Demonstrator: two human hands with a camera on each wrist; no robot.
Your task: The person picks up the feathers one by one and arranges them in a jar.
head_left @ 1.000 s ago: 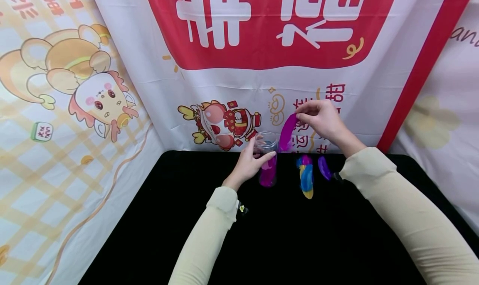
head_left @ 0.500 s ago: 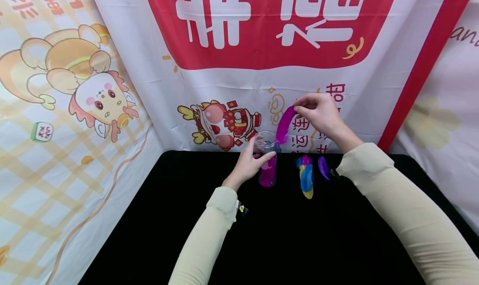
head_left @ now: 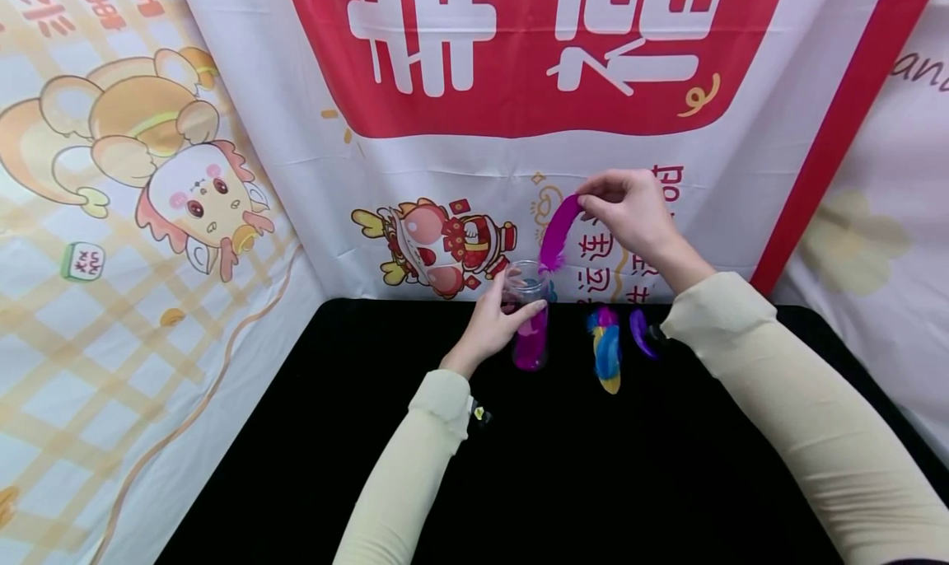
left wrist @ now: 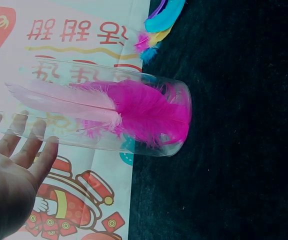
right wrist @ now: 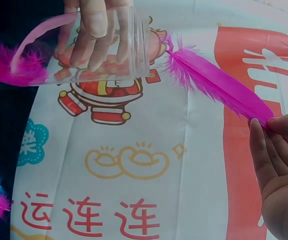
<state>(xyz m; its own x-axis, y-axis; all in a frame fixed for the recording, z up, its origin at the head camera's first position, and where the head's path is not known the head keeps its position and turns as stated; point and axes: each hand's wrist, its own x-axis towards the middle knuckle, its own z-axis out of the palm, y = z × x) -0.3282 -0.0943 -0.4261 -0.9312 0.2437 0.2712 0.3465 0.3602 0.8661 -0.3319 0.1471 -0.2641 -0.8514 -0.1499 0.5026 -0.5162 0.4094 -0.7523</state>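
A clear jar [head_left: 530, 334] stands upright near the back of the black table, with magenta feathers [left wrist: 144, 112] and a pale pink feather [left wrist: 64, 102] inside. My left hand [head_left: 491, 322] grips it around the upper part, thumb in front and fingers behind. Pinched by its tip between the thumb and fingers of my right hand [head_left: 633, 219] is a magenta feather [right wrist: 219, 82]. It slants down, its fluffy end beside the jar's open mouth, and a small gap between them shows in the right wrist view.
Right of the jar lies a small pile of blue, yellow and pink feathers [head_left: 608, 351]. A purple feather [head_left: 642, 333] lies farther right, near the right cuff. Printed white cloth [head_left: 415, 170] hangs behind the black table [head_left: 563, 466] and along both sides.
My right hand has risen and shifted slightly left, carrying the magenta feather from beside the jar up to its rim. The left hand and jar have stayed in place.
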